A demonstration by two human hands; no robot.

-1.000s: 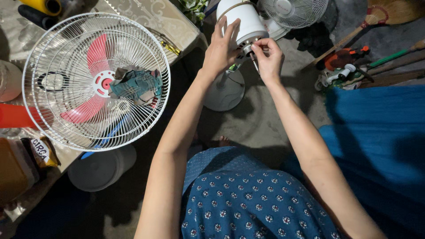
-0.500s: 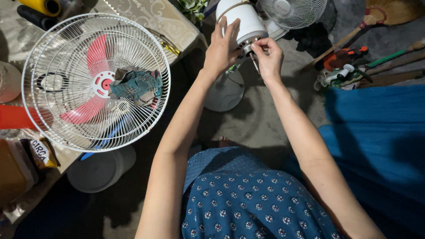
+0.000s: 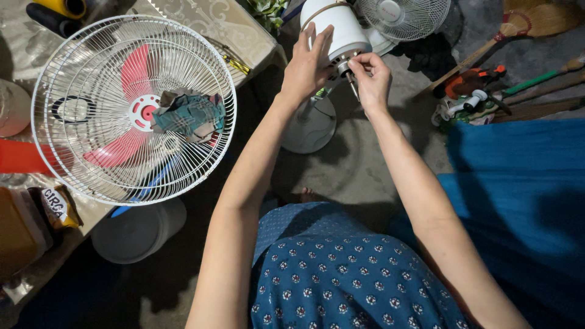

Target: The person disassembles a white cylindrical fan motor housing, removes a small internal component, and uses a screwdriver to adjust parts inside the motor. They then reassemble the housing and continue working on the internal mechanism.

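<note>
Left hand (image 3: 308,68): I hold the white motor housing (image 3: 338,30) steady
Right hand (image 3: 370,76): fingers pinched on its bare shaft (image 3: 352,84)
Done: guard and blades (image 3: 131,106) off, lying on the table (image 3: 225,24)
Left: I judge the motor work unfinished

Single head cam, looks steeply down, close over arms & floor (image 3: 359,176).

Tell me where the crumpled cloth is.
In the head view, the crumpled cloth lies on the left, on the white fan guard over the red blades, on the table well left of both hands.
</note>
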